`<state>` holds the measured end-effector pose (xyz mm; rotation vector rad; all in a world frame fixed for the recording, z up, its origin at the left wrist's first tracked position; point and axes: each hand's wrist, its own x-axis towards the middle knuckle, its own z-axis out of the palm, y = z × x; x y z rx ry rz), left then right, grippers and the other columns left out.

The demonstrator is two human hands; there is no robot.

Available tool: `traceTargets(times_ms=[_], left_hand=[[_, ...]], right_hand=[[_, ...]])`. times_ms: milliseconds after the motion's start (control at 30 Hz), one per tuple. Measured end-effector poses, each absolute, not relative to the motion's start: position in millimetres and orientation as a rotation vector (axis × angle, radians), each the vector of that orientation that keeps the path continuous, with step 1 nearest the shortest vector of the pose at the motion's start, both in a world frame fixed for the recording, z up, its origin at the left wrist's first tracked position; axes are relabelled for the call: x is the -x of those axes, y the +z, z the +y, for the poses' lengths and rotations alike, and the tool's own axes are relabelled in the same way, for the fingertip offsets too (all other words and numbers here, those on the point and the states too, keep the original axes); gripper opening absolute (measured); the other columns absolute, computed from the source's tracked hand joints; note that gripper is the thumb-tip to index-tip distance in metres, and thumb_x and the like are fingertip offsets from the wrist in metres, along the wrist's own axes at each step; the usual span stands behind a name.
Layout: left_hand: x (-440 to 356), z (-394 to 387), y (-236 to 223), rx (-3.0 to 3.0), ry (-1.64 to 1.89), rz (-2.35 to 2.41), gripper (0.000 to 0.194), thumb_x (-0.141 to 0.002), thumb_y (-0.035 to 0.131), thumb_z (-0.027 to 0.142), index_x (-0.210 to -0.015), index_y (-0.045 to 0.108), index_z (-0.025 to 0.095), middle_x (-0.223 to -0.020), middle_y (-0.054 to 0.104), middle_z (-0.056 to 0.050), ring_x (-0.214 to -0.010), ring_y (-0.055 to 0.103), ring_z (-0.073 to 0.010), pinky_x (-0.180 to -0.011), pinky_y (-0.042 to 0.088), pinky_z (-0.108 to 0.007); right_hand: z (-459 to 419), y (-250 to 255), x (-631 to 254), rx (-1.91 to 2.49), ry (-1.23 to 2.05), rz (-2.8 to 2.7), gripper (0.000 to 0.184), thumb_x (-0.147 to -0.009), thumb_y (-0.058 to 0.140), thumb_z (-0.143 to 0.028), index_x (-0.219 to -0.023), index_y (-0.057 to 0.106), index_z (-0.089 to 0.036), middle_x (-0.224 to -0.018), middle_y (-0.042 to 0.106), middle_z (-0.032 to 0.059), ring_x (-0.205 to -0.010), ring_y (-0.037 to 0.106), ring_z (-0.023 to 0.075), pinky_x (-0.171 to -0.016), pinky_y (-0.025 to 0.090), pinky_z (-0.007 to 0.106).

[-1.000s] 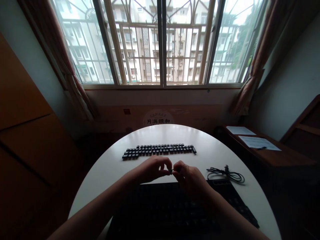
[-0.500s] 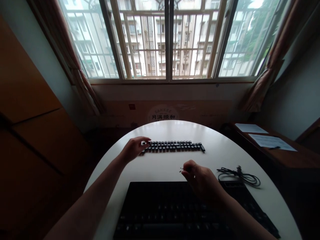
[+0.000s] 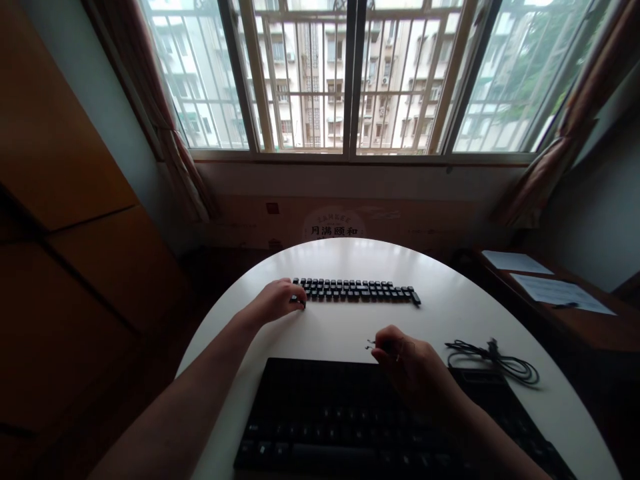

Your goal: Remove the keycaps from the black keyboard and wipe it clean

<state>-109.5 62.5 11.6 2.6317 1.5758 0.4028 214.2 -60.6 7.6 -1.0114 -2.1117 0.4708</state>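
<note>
Loose black keycaps [image 3: 357,291] stand in rows across the far part of the white table. My left hand [image 3: 277,300] is at the left end of these rows, its thumb and fingers pinched on a small dark keycap [image 3: 303,305]; the fingers partly cover it. My right hand [image 3: 407,357] is closed around a keycap puller whose thin wire prongs [image 3: 370,345] stick out to the left, with nothing between them. Below the hands lies a black keyboard [image 3: 310,387], keys in its near rows and a bare dark area in its upper part. My right forearm hides part of it.
A coiled black cable [image 3: 500,363] lies right of the keyboard on the round white table [image 3: 330,333]. At the right, a brown desk holds paper sheets [image 3: 563,293] and a pen [image 3: 565,306]. A barred window [image 3: 353,87] is behind.
My left hand has moved from the top left of the keycap rows down toward their lower left end, fingers now closed on a keycap. The right hand holds nearly still; the view has shifted slightly.
</note>
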Motion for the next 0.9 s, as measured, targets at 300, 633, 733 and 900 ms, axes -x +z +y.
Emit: traceTargets(times_ms=[300, 633, 733, 900], left_hand=[[110.4, 61.6, 14.1, -2.684, 0.335, 1.565, 0.01, -0.078, 0.071, 0.023, -0.086, 0.076, 0.026, -0.088, 0.07, -0.003, -0.093, 0.059, -0.0224, -0.074, 0.044, -0.027], [116.1, 70.7, 3.0, -2.8, 0.397, 1.583, 0.009, -0.079, 0.071, 0.025, -0.086, 0.075, 0.025, -0.1, 0.065, -0.005, -0.098, 0.056, -0.0241, -0.08, 0.047, -0.031], [117.4, 74.8, -2.1, -2.803, 0.424, 1.613, 0.009, -0.078, 0.071, 0.024, -0.086, 0.075, 0.025, -0.099, 0.065, -0.005, -0.098, 0.056, -0.0246, -0.081, 0.048, -0.033], [116.5, 74.8, -3.0, -2.789, 0.452, 1.63, 0.008, -0.079, 0.07, 0.023, -0.086, 0.075, 0.024, -0.099, 0.065, -0.005, -0.096, 0.058, -0.0243, -0.079, 0.049, -0.033]], right_hand=[[-62.6, 10.0, -215.0, 0.999, 0.517, -2.11, 0.022, -0.1, 0.047, -0.041, -0.094, 0.054, -0.021, -0.063, 0.056, -0.0023, -0.049, 0.047, 0.0115, -0.05, 0.034, 0.023], [-64.8, 13.6, -214.2, 0.975, 0.518, -2.111, 0.021, -0.099, 0.049, -0.04, -0.092, 0.054, -0.021, -0.063, 0.055, -0.0029, -0.05, 0.047, 0.0111, -0.05, 0.035, 0.022], [-64.9, 14.6, -213.9, 0.976, 0.508, -2.112, 0.02, -0.099, 0.049, -0.039, -0.091, 0.054, -0.021, -0.063, 0.056, -0.003, -0.051, 0.048, 0.0112, -0.051, 0.035, 0.022], [-64.7, 16.8, -213.5, 0.963, 0.507, -2.111, 0.021, -0.099, 0.048, -0.039, -0.092, 0.054, -0.02, -0.064, 0.056, -0.0026, -0.051, 0.05, 0.0113, -0.051, 0.036, 0.022]])
